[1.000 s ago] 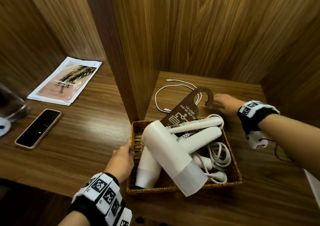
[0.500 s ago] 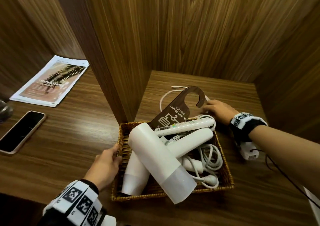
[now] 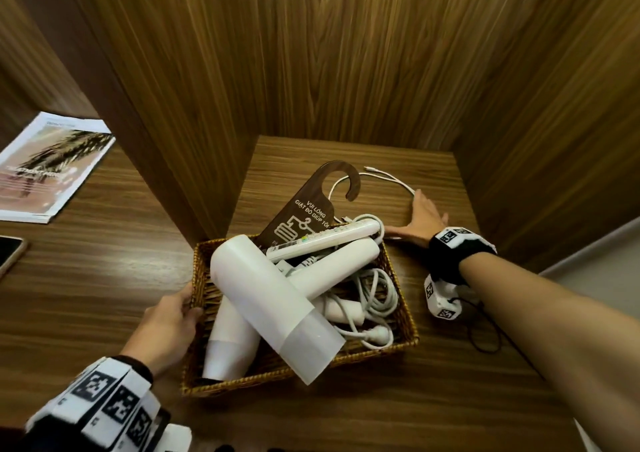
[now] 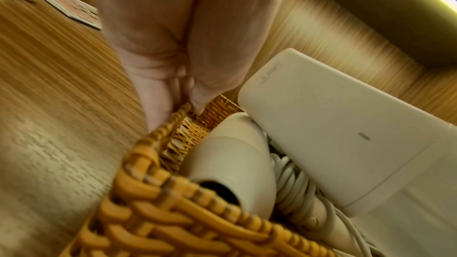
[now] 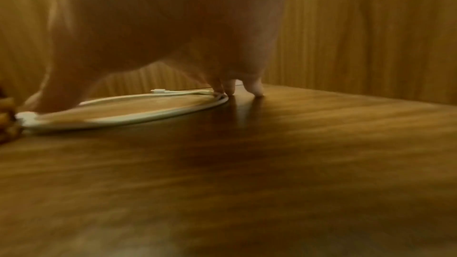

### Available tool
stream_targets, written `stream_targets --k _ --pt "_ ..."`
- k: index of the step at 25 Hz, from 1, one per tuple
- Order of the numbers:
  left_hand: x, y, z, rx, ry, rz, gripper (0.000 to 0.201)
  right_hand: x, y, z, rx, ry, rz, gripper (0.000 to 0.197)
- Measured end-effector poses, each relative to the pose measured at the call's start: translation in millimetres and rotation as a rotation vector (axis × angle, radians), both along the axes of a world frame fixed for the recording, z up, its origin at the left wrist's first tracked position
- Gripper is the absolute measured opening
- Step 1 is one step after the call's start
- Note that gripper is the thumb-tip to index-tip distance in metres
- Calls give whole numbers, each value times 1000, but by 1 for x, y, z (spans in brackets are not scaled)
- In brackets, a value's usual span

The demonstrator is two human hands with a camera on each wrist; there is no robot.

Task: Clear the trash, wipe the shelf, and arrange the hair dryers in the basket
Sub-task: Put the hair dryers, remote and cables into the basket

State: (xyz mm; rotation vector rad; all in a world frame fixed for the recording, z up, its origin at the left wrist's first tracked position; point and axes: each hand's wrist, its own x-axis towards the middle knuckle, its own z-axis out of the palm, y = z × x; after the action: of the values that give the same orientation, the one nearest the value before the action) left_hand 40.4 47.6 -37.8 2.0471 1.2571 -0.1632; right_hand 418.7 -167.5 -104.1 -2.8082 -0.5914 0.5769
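Observation:
A wicker basket (image 3: 242,381) stands on the wooden shelf (image 3: 450,399). It holds a large white hair dryer (image 3: 266,299) lying across a second white hair dryer (image 3: 225,344), their coiled cords, a white remote (image 3: 325,240) and a brown door hanger (image 3: 311,209). My left hand (image 3: 169,320) grips the basket's left rim; the left wrist view shows the thumb inside and the fingers outside the basket (image 4: 153,192). My right hand (image 3: 422,219) lies flat behind the basket. Its fingertips (image 5: 230,90) press on the shelf at a thin white cable (image 5: 148,116).
A wooden divider (image 3: 166,140) separates this alcove from the left shelf, where a brochure (image 3: 52,167) and a phone (image 3: 10,254) lie. Wood walls close the alcove at the back and right. A pale surface (image 3: 588,268) shows at far right.
My right hand has moved from the door hanger's hook to the right, and the white cable loop now reaches out to the right with it. The left hand still holds the basket rim.

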Motion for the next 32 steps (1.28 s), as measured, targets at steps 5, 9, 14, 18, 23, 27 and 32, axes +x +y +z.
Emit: stream_targets --k 5,9,14,18,23,27,32 --pt "-2 9 -13 -10 -2 10 46 -8 -13 3 -104 -136 77 111" --pt "-1 9 -12 -38 -23 18 47 -18 -42 15 -193 -155 -85 91" --pt "-1 10 -15 -40 8 11 47 -18 -29 17 -237 -26 -141 108" --pt "0 10 -15 -39 7 15 46 -26 -24 16 -180 -165 -23 91" --pt "0 8 -14 -43 -15 5 47 -54 -26 7 -246 -210 -81 32" --pt "0 12 -20 -71 -24 19 46 -63 -54 40 -57 -108 -275 29" --pt "0 18 -28 -77 -16 -5 47 -118 -61 111 571 -123 -95 9"
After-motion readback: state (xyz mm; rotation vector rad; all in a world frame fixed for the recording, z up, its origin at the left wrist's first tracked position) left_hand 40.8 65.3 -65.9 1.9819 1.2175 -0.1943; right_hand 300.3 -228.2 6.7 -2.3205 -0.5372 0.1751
